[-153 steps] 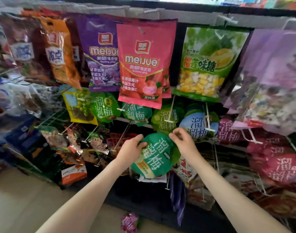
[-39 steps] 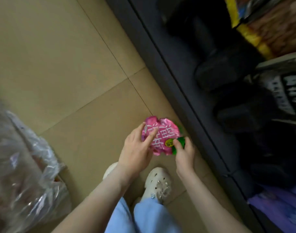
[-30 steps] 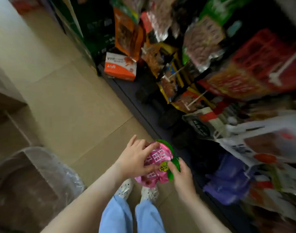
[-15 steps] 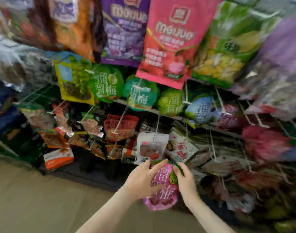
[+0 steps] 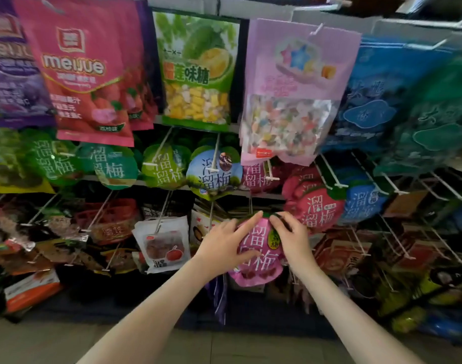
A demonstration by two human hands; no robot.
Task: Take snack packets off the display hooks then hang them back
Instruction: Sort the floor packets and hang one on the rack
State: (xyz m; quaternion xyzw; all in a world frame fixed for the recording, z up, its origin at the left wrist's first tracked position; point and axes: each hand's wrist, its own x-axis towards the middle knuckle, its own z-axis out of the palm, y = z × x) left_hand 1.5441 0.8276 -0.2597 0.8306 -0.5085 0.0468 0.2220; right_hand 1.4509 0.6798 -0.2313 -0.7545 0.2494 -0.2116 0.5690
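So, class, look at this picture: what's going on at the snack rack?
A person holds a round pink plastic snack packet in both hands, up against the display rack. The left hand grips its left side; the fingers of the right hand pinch its green top edge. It sits just below a white wire hook, not visibly hung yet.

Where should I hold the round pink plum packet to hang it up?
Take the pink packet by its top edge from the front, one hand each side, as the left hand and right hand do. It's flat, upright and facing you, so that grip probably leaves the top middle free for a hook.
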